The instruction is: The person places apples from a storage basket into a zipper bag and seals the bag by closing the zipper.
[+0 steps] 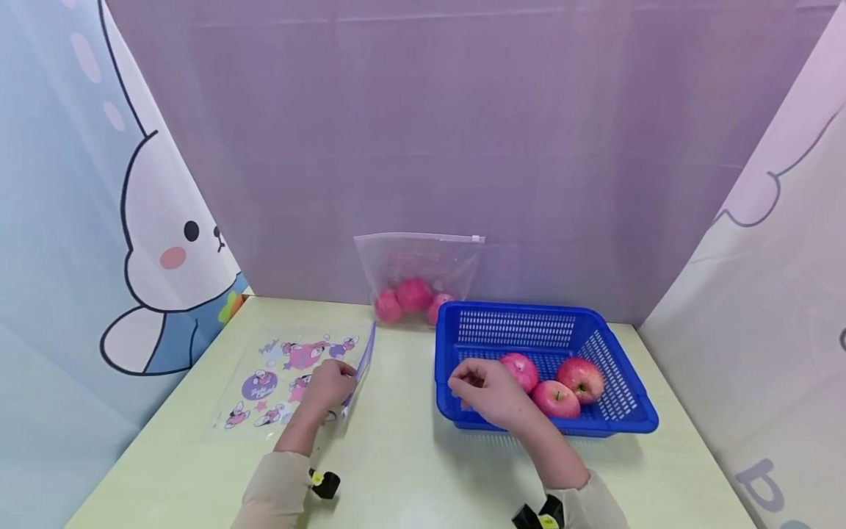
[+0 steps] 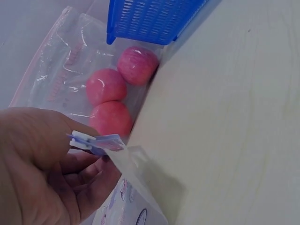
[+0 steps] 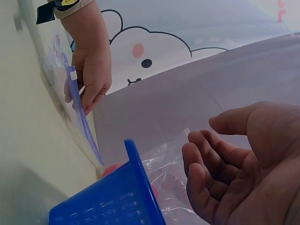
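Observation:
My left hand (image 1: 328, 383) pinches the purple zip edge of a clear zip bag (image 1: 264, 400) printed with pink and purple cartoons, which lies flat on the table. In the left wrist view the bag's white slider (image 2: 83, 140) sits by the thumb. Over the left side of a blue plastic basket (image 1: 621, 425), my right hand (image 1: 496, 395) hovers with loosely curled fingers. The right wrist view shows nothing between its fingers (image 3: 201, 187). Three red apples lie in the basket, one of them an apple (image 1: 581, 380) at the right.
Behind the basket, a second clear zip bag (image 1: 423, 257) stands against the purple backdrop (image 1: 463, 132) with three apples (image 1: 414, 294) inside. Patterned curtains (image 1: 59, 294) close off both sides of the pale table (image 1: 396, 470).

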The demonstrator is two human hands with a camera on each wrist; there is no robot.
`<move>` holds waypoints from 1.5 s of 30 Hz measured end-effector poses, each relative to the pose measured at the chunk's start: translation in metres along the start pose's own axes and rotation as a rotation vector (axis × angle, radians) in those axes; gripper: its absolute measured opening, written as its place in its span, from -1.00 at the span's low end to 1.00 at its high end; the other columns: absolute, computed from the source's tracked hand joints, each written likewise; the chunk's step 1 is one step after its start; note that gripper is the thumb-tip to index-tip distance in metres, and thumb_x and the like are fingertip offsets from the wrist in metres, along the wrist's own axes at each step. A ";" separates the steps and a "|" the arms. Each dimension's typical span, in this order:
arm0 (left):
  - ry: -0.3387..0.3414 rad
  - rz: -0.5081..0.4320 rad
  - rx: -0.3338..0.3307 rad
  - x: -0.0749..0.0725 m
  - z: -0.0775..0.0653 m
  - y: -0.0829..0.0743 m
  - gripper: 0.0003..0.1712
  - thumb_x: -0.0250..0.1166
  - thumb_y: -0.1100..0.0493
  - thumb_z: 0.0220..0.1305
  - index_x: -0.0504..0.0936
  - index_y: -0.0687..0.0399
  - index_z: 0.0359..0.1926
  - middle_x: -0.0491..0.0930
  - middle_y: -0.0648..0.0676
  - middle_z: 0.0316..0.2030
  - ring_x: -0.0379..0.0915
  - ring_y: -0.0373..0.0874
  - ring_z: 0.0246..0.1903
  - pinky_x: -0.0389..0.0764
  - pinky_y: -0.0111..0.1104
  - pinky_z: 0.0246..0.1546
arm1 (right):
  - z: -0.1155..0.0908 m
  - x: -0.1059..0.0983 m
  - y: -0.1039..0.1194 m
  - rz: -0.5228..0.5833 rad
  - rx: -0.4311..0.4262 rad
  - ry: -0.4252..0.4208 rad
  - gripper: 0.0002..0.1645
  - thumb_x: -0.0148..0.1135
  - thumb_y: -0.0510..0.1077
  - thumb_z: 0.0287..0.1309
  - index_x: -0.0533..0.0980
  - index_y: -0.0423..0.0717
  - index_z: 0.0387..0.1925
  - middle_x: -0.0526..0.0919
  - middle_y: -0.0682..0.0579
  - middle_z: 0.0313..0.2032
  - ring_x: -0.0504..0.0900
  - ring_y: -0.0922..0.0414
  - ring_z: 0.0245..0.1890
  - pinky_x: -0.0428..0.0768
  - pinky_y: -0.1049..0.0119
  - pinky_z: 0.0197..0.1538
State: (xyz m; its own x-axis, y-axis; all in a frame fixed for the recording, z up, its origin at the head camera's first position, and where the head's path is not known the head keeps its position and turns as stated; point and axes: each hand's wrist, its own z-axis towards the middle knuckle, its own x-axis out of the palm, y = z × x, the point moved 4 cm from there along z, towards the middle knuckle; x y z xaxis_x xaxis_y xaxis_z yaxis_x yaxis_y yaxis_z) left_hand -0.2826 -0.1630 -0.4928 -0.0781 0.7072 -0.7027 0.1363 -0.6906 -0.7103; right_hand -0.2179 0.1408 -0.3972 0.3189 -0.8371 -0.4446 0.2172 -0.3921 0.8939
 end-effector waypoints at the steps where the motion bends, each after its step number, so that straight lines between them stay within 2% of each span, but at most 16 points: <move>1: 0.000 -0.014 -0.002 -0.001 -0.001 -0.001 -0.71 0.22 0.32 0.08 0.69 0.29 -0.14 0.66 0.15 -0.26 0.53 -0.04 -0.35 0.57 -0.22 -0.29 | 0.000 0.000 0.000 0.001 -0.002 0.001 -0.82 0.21 -0.10 0.32 0.59 -0.15 -0.23 0.63 -0.10 -0.37 0.62 -0.02 -0.41 0.63 0.15 -0.29; 6: 0.014 -0.057 0.001 -0.006 -0.008 -0.007 -0.74 0.21 0.33 0.10 0.68 0.27 -0.17 0.63 0.11 -0.35 0.48 -0.10 -0.49 0.51 -0.33 -0.53 | 0.002 0.000 0.002 0.005 0.002 -0.003 -0.83 0.21 -0.09 0.32 0.58 -0.13 -0.23 0.63 -0.10 -0.36 0.61 0.02 -0.42 0.63 0.15 -0.29; 11: 0.023 -0.090 0.022 -0.012 -0.012 -0.016 -0.74 0.22 0.32 0.12 0.66 0.27 -0.13 0.58 0.10 -0.40 0.46 -0.13 -0.57 0.52 -0.34 -0.60 | 0.004 0.001 0.003 -0.034 -0.001 -0.016 -0.86 0.22 -0.09 0.31 0.59 -0.07 -0.25 0.63 -0.08 -0.37 0.61 0.05 -0.43 0.61 0.20 -0.31; 15: 0.017 -0.111 0.071 -0.020 -0.016 -0.030 -0.74 0.24 0.33 0.12 0.66 0.31 -0.13 0.57 0.10 -0.44 0.45 -0.14 -0.61 0.55 -0.33 -0.63 | 0.008 0.001 0.007 -0.088 -0.024 -0.051 -0.93 0.26 -0.11 0.27 0.61 0.00 -0.30 0.62 0.03 -0.40 0.56 0.09 -0.40 0.58 0.24 -0.31; 19: 0.014 -0.117 0.126 -0.026 -0.021 -0.049 -0.75 0.25 0.34 0.09 0.67 0.31 -0.16 0.56 0.08 -0.48 0.44 -0.15 -0.62 0.53 -0.34 -0.64 | 0.012 -0.003 0.016 -0.121 -0.064 -0.079 -0.95 0.27 -0.14 0.26 0.62 0.01 -0.32 0.61 0.12 -0.41 0.52 0.10 -0.37 0.56 0.24 -0.29; 26: 0.030 -0.106 0.193 -0.031 -0.034 -0.074 -0.81 0.25 0.36 0.08 0.67 0.28 -0.23 0.55 0.04 -0.50 0.40 -0.16 -0.56 0.45 -0.39 -0.58 | 0.015 -0.008 0.032 -0.164 -0.111 -0.063 -0.96 0.27 -0.15 0.26 0.61 0.06 -0.33 0.60 0.14 -0.41 0.52 0.11 -0.38 0.57 0.23 -0.32; 33: 0.036 -0.111 0.229 -0.033 -0.045 -0.086 -0.84 0.25 0.37 0.09 0.66 0.26 -0.26 0.53 0.01 -0.52 0.38 -0.18 -0.58 0.44 -0.38 -0.59 | 0.020 -0.007 0.047 -0.229 -0.156 -0.058 -0.92 0.26 -0.17 0.26 0.62 0.10 -0.32 0.59 0.17 -0.42 0.52 0.13 -0.39 0.58 0.25 -0.31; 45: 0.021 -0.121 0.260 -0.034 -0.047 -0.107 -0.86 0.25 0.37 0.09 0.67 0.24 -0.29 0.54 0.01 -0.53 0.41 -0.17 -0.57 0.48 -0.35 -0.58 | 0.037 -0.008 0.068 -0.391 -0.222 -0.036 -0.90 0.25 -0.11 0.27 0.64 0.12 -0.20 0.62 0.26 -0.32 0.55 0.23 -0.31 0.59 0.36 -0.21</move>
State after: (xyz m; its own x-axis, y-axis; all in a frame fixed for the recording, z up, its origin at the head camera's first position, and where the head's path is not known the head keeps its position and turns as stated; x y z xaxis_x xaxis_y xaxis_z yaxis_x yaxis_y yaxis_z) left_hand -0.2481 -0.1055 -0.3908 -0.0571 0.7881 -0.6129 -0.1303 -0.6145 -0.7781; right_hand -0.2398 0.1071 -0.3309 0.1417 -0.6565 -0.7409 0.5085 -0.5939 0.6235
